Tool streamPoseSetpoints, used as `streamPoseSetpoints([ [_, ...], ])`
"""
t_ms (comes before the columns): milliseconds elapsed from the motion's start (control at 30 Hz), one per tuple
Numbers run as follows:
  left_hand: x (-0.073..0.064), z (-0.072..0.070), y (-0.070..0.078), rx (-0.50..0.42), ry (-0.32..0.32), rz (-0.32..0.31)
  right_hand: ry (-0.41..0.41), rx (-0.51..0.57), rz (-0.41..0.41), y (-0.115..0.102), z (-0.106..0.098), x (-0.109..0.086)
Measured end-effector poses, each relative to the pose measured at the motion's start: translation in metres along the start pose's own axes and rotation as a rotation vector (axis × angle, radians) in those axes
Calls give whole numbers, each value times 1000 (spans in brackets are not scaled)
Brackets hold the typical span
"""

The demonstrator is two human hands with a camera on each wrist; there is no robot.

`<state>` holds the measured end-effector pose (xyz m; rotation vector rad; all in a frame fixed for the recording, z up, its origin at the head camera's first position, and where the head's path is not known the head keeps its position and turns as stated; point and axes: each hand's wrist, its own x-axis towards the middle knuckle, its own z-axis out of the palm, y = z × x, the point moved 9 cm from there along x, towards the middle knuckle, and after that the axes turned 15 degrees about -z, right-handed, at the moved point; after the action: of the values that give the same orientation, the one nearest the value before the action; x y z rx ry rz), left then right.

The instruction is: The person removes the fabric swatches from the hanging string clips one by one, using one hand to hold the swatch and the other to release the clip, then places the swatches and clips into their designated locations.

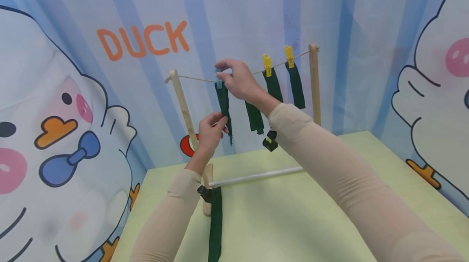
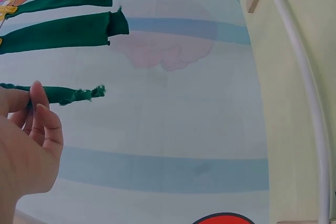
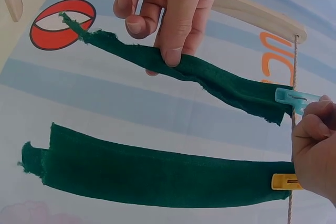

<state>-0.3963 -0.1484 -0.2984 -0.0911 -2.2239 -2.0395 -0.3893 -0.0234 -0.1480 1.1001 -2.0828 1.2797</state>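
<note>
My left hand pinches a narrow dark green cloth strip between thumb and fingers, partway down its length. Its lower end is frayed and hangs free below the fingers. At the top, a light blue clothespin sits over the strip and the rope. My right hand pinches the handle end of that clothespin. Beside it on the rope hangs a wider green strip under a yellow clothespin. Two more green strips hang farther right, each under yellow clothespins.
Wooden posts hold the rope at both ends. A white rod runs low between them above the pale yellow table. Another green strip hangs over the rod's left end. A printed curtain stands behind.
</note>
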Motion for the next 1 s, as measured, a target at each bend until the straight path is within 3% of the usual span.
streamPoseSetpoints([
  [1000,-7,0,3,-11,37,-3,132,-24,-75,-10,-11,-3],
])
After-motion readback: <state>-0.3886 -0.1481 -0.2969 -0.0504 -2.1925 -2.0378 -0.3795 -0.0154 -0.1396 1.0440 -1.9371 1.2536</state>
